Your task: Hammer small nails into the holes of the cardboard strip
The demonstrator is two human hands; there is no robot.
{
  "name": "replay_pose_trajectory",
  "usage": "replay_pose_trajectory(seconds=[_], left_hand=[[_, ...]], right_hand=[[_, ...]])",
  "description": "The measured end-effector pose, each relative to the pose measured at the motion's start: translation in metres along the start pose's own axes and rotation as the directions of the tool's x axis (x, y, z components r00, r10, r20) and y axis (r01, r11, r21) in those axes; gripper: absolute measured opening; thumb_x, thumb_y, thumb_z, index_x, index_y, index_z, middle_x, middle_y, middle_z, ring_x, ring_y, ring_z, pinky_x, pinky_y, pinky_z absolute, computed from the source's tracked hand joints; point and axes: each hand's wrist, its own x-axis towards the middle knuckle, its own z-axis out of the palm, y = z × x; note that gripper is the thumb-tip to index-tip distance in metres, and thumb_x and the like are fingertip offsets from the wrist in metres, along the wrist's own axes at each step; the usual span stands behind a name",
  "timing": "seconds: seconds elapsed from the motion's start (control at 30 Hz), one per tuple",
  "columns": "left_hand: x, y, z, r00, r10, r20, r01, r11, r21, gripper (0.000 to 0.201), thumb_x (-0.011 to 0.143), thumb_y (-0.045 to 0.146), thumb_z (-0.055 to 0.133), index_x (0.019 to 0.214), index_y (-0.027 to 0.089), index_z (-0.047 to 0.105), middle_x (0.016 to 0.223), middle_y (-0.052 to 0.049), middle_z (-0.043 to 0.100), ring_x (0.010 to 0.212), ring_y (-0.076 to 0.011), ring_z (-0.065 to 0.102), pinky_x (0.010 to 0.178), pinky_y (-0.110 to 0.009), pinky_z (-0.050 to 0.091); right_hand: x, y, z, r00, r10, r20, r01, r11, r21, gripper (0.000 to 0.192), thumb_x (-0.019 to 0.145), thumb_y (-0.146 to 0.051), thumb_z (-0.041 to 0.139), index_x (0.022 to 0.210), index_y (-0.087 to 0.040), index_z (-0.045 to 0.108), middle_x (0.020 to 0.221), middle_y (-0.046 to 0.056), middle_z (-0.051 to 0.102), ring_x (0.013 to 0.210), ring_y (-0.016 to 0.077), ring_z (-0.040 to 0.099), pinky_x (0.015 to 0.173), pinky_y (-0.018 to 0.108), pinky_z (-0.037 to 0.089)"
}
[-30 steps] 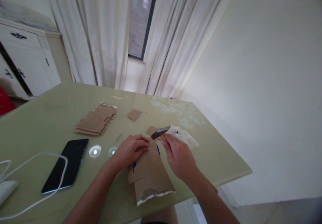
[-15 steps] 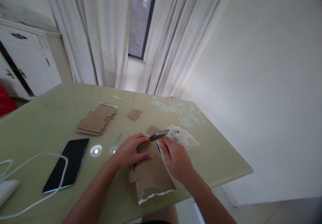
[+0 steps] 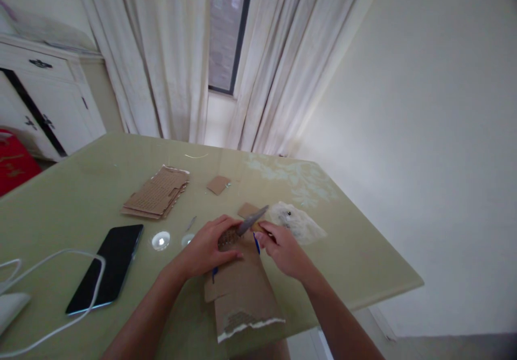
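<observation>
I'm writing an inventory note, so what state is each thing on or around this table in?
Hammer: held, head tilted
Front cardboard: near edge torn
Left hand: resting on front cardboard
Right hand: gripping hammer
Cardboard stack: lying flat, edges ragged
Phone: lying flat, screen dark
White cable: looped loosely across phone
Plastic wrapping: crumpled
Curtains: parted
Cabinet drawer: shut

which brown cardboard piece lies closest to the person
The large brown cardboard sheet with a ragged white edge, partly under the left hand; the layered brown cardboard stack and small brown cardboard pieces lie farther back.
</observation>
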Motion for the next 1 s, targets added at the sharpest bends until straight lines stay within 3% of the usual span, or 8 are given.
replay_pose_trajectory(seconds=[0.1, 0.2, 0.27, 0.37, 0.67, 0.77, 0.9, 1.0], left_hand=[[0.001, -0.010, -0.001, 0.993, -0.055, -0.104, 0.053, 0.998, -0.022, 0.054, 0.089, 0.047, 0.081, 0.138, 0.027, 0.068, 0.142, -0.010, 0.070, 0.127, -0.0279, 0.069, 0.105, -0.040, 0.057], [-0.001, -0.034, -0.009, 0.909, -0.266, -0.321, 0.326, 0.934, 0.149, 0.039, 0.102, 0.048, 0.057, 0.129, 0.024, 0.073, 0.130, -0.010, 0.076, 0.111, -0.0247, 0.074, 0.087, -0.035, 0.061], [-0.005, -0.054, -0.018, 0.815, -0.368, -0.447, 0.525, 0.797, 0.300, 0.039, 0.102, 0.044, 0.050, 0.118, 0.019, 0.075, 0.112, -0.012, 0.079, 0.100, -0.0274, 0.075, 0.085, -0.039, 0.060], [-0.015, -0.079, -0.029, 0.748, -0.416, -0.517, 0.640, 0.660, 0.395, 0.036, 0.095, 0.040, 0.052, 0.107, 0.014, 0.074, 0.100, -0.017, 0.077, 0.103, -0.0364, 0.072, 0.097, -0.051, 0.055], [-0.031, -0.103, -0.029, 0.746, -0.514, -0.424, 0.663, 0.505, 0.553, 0.025, 0.098, 0.037, 0.046, 0.091, 0.022, 0.064, 0.097, -0.016, 0.075, 0.102, -0.0345, 0.071, 0.095, -0.045, 0.051], [-0.029, -0.096, -0.030, 0.773, -0.449, -0.447, 0.634, 0.538, 0.556, 0.026, 0.098, 0.038, 0.043, 0.092, 0.022, 0.062, 0.096, -0.015, 0.074, 0.102, -0.0353, 0.070, 0.097, -0.047, 0.050], [-0.016, -0.060, -0.028, 0.777, -0.333, -0.535, 0.559, 0.755, 0.342, 0.032, 0.100, 0.048, 0.053, 0.104, 0.020, 0.069, 0.097, -0.009, 0.074, 0.089, -0.0285, 0.066, 0.082, -0.040, 0.052], [-0.009, -0.023, -0.018, 0.869, -0.213, -0.448, 0.318, 0.932, 0.175, 0.024, 0.105, 0.041, 0.058, 0.110, 0.023, 0.074, 0.099, -0.005, 0.075, 0.090, -0.0221, 0.067, 0.080, -0.033, 0.052]], right_hand=[[0.025, 0.025, -0.011, 0.990, 0.134, 0.048, -0.138, 0.812, 0.567, 0.035, 0.097, -0.052, 0.073, 0.104, -0.018, 0.071, 0.074, -0.004, 0.056, 0.046, 0.0075, 0.039, 0.042, 0.021, 0.026], [0.052, 0.051, -0.012, 0.984, 0.153, 0.094, -0.162, 0.530, 0.832, 0.049, 0.083, -0.052, 0.090, 0.111, -0.015, 0.074, 0.075, -0.005, 0.055, 0.045, 0.0023, 0.030, 0.038, 0.016, 0.021], [0.066, 0.068, -0.005, 0.985, 0.153, 0.086, -0.145, 0.432, 0.890, 0.055, 0.076, -0.051, 0.095, 0.111, -0.015, 0.076, 0.073, -0.007, 0.053, 0.045, 0.0010, 0.027, 0.037, 0.013, 0.020], [0.075, 0.091, 0.012, 0.984, 0.156, 0.086, -0.140, 0.377, 0.916, 0.061, 0.069, -0.056, 0.099, 0.109, -0.017, 0.075, 0.069, -0.010, 0.049, 0.044, 0.0005, 0.022, 0.035, 0.011, 0.020], [0.069, 0.119, 0.036, 0.964, 0.177, 0.197, -0.242, 0.286, 0.927, 0.056, 0.076, -0.055, 0.096, 0.108, -0.014, 0.076, 0.071, -0.006, 0.055, 0.041, 0.0017, 0.031, 0.031, 0.014, 0.026], [0.070, 0.120, 0.040, 0.964, 0.179, 0.198, -0.238, 0.243, 0.940, 0.053, 0.078, -0.054, 0.095, 0.108, -0.015, 0.075, 0.071, -0.007, 0.055, 0.041, 0.0020, 0.032, 0.032, 0.013, 0.026], [0.070, 0.122, 0.044, 0.967, 0.179, 0.183, -0.214, 0.175, 0.961, 0.045, 0.081, -0.049, 0.093, 0.106, -0.017, 0.073, 0.072, -0.006, 0.056, 0.042, 0.0028, 0.033, 0.032, 0.014, 0.027], [0.070, 0.123, 0.046, 0.965, 0.181, 0.189, -0.216, 0.141, 0.966, 0.044, 0.081, -0.047, 0.093, 0.107, -0.017, 0.072, 0.073, -0.006, 0.056, 0.042, 0.0028, 0.034, 0.033, 0.013, 0.027]])
